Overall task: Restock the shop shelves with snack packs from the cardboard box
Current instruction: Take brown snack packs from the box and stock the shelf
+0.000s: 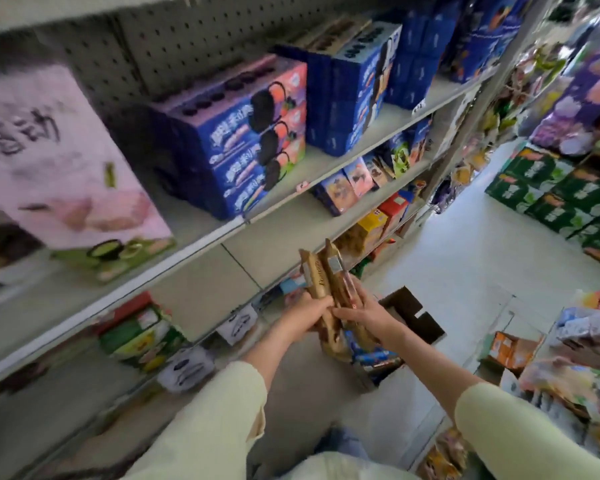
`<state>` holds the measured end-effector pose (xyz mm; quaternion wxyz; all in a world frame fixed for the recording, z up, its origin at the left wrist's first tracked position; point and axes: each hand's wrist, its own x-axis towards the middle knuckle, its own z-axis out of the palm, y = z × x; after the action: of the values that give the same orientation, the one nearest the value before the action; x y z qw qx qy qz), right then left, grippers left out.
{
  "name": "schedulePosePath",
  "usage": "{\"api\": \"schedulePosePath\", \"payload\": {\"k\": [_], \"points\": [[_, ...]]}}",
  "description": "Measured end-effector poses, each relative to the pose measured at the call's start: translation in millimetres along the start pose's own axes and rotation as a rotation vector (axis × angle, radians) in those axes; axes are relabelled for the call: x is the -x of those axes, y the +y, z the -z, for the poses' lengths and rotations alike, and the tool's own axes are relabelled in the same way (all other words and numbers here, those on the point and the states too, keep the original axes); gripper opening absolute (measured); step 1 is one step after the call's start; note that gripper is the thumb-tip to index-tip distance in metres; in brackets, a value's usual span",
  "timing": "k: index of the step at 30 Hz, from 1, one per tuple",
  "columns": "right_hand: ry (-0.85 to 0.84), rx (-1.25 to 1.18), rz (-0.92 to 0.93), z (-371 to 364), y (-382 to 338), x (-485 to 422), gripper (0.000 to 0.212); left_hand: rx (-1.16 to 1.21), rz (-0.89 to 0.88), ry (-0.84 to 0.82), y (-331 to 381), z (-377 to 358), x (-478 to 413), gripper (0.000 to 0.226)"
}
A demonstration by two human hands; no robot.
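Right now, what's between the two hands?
In the head view, brown snack packs stand between the left hand and the right hand; both hands grip them.

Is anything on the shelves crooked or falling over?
Yes. The big pink box on the upper shelf leans sideways, resting on a green box, while the blue cookie boxes beside it are stacked straight. Nothing looks spilled.
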<state>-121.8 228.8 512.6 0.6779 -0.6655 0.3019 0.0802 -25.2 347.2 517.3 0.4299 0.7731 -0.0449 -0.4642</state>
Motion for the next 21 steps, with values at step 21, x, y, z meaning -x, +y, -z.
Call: {"api": "schedulePosePath", "payload": {"k": [21], "points": [[-0.274,1.035,0.568,-233,-26,13,0.078,0.404,0.193,-0.258,-183,237,129,0.014]]}}
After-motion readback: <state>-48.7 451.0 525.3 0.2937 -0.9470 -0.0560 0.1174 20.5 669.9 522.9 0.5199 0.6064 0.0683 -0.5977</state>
